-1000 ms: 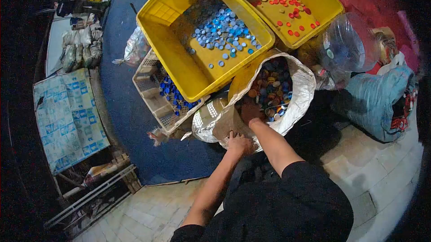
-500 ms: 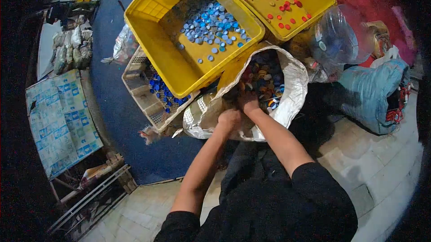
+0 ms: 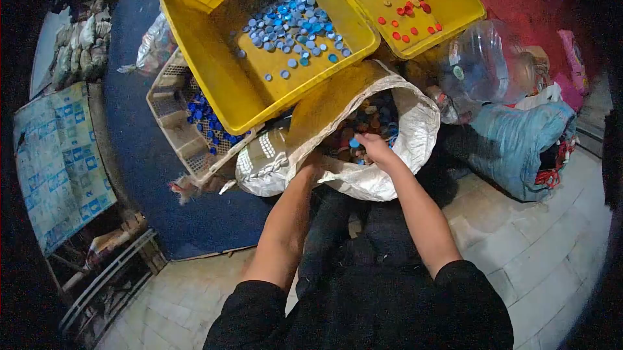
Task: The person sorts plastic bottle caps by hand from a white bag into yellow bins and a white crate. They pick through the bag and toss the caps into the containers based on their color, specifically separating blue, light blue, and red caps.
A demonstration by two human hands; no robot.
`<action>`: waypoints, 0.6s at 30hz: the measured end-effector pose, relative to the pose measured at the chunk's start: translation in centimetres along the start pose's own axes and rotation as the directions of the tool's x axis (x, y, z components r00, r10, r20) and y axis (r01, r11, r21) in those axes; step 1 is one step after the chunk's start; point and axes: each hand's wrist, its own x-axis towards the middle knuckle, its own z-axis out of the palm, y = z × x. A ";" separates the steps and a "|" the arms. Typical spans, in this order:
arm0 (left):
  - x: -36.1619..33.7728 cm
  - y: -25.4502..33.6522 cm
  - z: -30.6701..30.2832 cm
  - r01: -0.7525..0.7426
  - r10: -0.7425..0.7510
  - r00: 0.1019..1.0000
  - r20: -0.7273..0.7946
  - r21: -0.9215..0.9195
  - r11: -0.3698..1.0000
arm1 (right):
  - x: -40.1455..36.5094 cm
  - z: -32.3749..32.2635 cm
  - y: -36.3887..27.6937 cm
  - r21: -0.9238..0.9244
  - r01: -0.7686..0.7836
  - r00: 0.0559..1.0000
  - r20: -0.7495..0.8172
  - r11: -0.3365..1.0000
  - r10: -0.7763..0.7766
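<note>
Right hand (image 3: 378, 149) pinches blue cap (image 3: 354, 143) at mouth of white sack (image 3: 418, 132)
Cap shows toward sack's near edge, against mixed caps (image 3: 371, 115) inside; left hand (image 3: 310, 167) at sack's near-left edge, fingers hidden, can't tell its grip; yellow tub (image 3: 263, 74) with light-blue caps (image 3: 292, 22) just beyond sack's far-left edge

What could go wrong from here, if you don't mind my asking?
The right hand holds a blue cap only at the fingertips, so it could slip back among the mixed caps. The sack looks soft, so its rim, with the left hand close by, might fold in and get in the way.
</note>
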 end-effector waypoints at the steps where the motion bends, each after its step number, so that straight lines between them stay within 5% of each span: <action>1: 0.0 0.5 0.0 -0.001 0.001 1.000 -0.002 -0.011 1.000 | 0.0 -0.3 0.0 -0.010 -0.009 1.000 -0.006 1.000 0.009; 4: -0.4 0.9 -0.7 0.004 -0.005 1.000 -0.007 -0.041 0.999 | -0.1 -0.5 0.2 0.315 -0.010 0.999 0.042 0.949 -0.003; 8: 0.0 -0.1 -2.1 0.018 -0.021 0.999 -0.032 -0.067 0.998 | -0.5 -1.1 -0.3 -0.046 0.041 0.999 -0.010 0.998 -0.041; 9: 0.4 -0.3 -2.4 0.021 -0.024 0.999 -0.037 -0.077 0.997 | -1.4 -1.3 -0.3 -0.522 0.299 0.950 0.088 0.798 -0.298; 10: 0.6 -0.6 -2.6 0.021 -0.025 0.999 -0.044 -0.085 0.996 | -1.9 -1.7 -0.5 -0.818 0.470 0.841 0.300 0.331 -0.451; 13: 0.0 -0.5 -3.3 0.015 -0.023 0.997 -0.072 -0.106 0.994 | -2.3 -2.2 -1.6 -0.880 0.330 0.934 0.254 0.342 -0.250; 14: -0.4 0.3 -3.3 0.014 -0.023 0.996 -0.084 -0.111 0.994 | -1.9 -2.6 -2.0 -0.833 0.320 0.932 0.191 0.451 -0.309; 15: 0.3 0.5 -3.5 0.014 -0.026 0.995 -0.097 -0.118 0.993 | -1.7 -3.2 -3.0 -0.841 0.318 0.932 0.193 0.438 -0.306; 18: 0.1 0.4 -4.1 0.029 -0.048 0.991 -0.127 -0.152 0.988 | -1.0 -5.9 -7.7 -0.940 0.032 0.891 -0.127 0.340 -0.436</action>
